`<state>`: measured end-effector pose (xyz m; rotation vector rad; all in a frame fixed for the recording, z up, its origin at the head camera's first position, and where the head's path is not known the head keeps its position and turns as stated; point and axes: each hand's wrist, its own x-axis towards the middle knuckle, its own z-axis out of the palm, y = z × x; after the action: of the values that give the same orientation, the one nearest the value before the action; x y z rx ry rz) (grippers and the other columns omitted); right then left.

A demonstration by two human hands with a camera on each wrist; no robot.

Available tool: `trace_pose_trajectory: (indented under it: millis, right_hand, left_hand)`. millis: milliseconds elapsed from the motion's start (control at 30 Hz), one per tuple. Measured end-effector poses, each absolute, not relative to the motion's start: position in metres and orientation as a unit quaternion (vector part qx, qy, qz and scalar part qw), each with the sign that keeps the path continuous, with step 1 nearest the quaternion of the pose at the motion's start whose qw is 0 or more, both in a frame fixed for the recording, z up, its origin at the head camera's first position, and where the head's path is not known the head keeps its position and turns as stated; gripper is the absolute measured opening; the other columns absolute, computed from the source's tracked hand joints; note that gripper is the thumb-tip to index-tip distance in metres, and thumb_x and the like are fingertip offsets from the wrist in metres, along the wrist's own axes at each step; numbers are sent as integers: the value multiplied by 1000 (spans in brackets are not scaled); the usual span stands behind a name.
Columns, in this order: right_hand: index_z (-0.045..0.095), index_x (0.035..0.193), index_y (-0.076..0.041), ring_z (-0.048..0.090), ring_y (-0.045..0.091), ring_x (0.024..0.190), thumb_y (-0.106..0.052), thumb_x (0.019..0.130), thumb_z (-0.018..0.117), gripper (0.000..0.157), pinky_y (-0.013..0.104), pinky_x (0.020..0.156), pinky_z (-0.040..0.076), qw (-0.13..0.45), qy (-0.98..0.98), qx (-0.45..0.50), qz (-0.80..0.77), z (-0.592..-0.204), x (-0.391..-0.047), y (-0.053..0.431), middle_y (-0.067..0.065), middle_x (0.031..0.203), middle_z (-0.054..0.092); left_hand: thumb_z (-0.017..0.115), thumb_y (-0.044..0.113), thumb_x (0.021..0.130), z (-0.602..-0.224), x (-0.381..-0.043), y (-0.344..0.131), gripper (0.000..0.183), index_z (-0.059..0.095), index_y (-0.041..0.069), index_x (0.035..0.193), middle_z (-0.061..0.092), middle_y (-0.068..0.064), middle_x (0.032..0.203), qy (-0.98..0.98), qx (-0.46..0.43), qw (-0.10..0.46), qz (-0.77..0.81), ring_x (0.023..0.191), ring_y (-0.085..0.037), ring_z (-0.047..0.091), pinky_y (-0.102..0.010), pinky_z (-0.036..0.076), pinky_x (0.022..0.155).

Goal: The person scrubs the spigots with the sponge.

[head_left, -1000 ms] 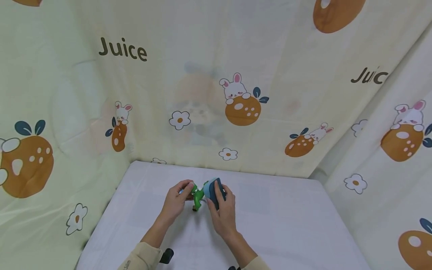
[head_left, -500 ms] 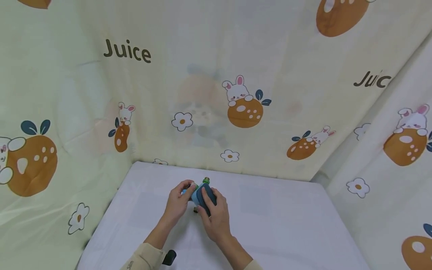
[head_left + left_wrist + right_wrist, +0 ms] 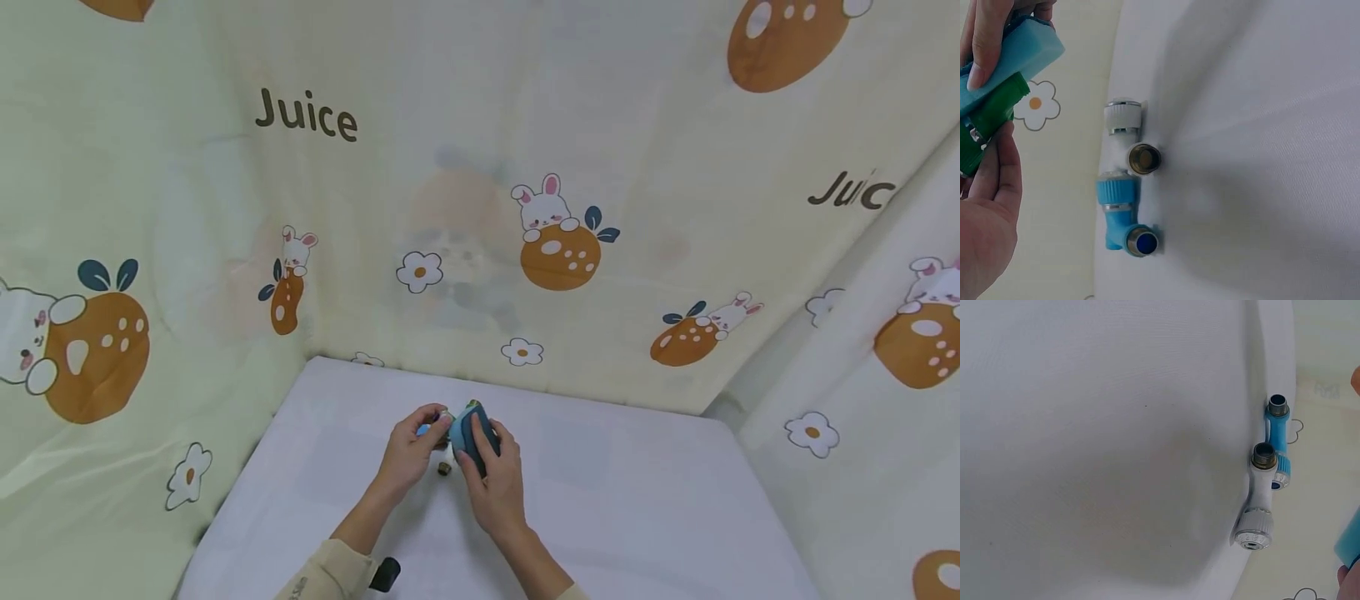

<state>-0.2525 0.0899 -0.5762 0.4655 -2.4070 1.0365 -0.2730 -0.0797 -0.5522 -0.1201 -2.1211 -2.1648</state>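
Note:
My left hand [image 3: 411,446] holds a green elbow-shaped pipe fitting [image 3: 997,109] with a metal band, its fingers curled round it in the left wrist view. In my right hand [image 3: 495,483] is a two-layer sponge [image 3: 459,433], light blue on one side and dark blue on the other. The light blue side lies against the green fitting. From the head, sponge and fingers hide most of the fitting. A white fitting [image 3: 1124,117] and a blue fitting [image 3: 1119,212], both with metal ends, rest on the table beyond the hands.
The white-covered table [image 3: 637,500] meets a printed curtain [image 3: 645,250] at the back and sides. Both loose fittings lie near the far edge. A black wrist camera [image 3: 386,575] sits by the left sleeve [image 3: 330,575].
The sponge has moved left onto the green fitting, covering more of it, and has turned slightly. My left hand keeps its hold. The head view has shifted a little.

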Motion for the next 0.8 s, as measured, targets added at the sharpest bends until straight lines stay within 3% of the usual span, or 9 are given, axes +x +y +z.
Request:
trace_pose_trajectory:
  millis: [233,500,800]
  right_hand:
    - [49,156,-24,47,39,136,-30,102,67,57,61,105,48,243,-874,156,392,-575,-255,93,22,154,45]
    - [47,157,-26,44,38,139,-28,104,66,57,61,107,47,222,-867,143,423,-573,-256,92,19,157,42]
    - [47,157,-28,41,38,141,-29,104,66,57,62,107,48,205,-860,134,449,-569,-258,88,16,159,39]
  left_hand:
    - [64,35,104,-548,-273,-76,34,67,11,129,66,-12,118,-697,-54,42,-713,97,-23,72,-44,61,92]
    - [63,36,105,-544,-269,-82,34,69,12,128,67,-13,114,-704,-71,24,-706,95,-24,74,-37,62,89]
    - [61,39,105,-542,-269,-87,38,67,13,132,70,-12,116,-723,-73,17,-687,97,-22,75,-36,62,90]
